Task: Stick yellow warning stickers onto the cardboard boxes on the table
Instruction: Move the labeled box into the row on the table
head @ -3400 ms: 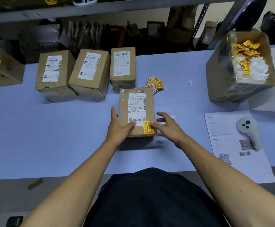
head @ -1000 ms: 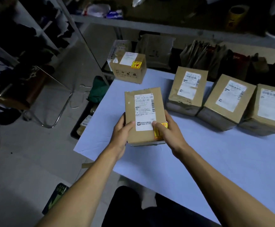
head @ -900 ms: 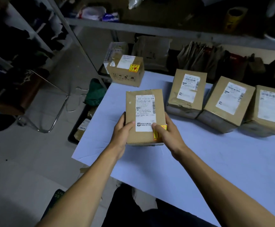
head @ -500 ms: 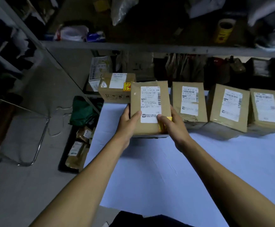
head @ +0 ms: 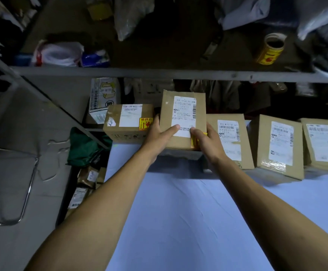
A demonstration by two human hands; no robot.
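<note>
A wide counter (head: 188, 222) under a smooth pale blue sheet fills the lower middle, its near half bare and its left edge dropping off to a grey floor (head: 22, 133). Above the far edge runs a grey metal shelf (head: 159, 72) stacked with crumpled bags and a yellow can (head: 271, 49). Along the back of the counter three flat rectangular cardboard boxes with white shipping labels sit side by side: the nearest box (head: 230, 141), a middle box (head: 278, 146) with glossy tape at its lower edge, and a far-right box (head: 322, 143) cut by the frame edge. At the back left corner lies a stickered box (head: 129, 122) bearing a yellow warning sticker (head: 146, 124) beside its label. Between this one and the row, a held box (head: 182, 118) of plain brown cardboard is lifted above the counter and casts a shadow beneath. The left hand (head: 159, 137) grips its left side, thumb lying across the white label. The right hand (head: 208, 142) grips its lower right corner, thumb pressed on the label edge, partly covering a yellow sticker (head: 195, 140) at that corner.
</note>
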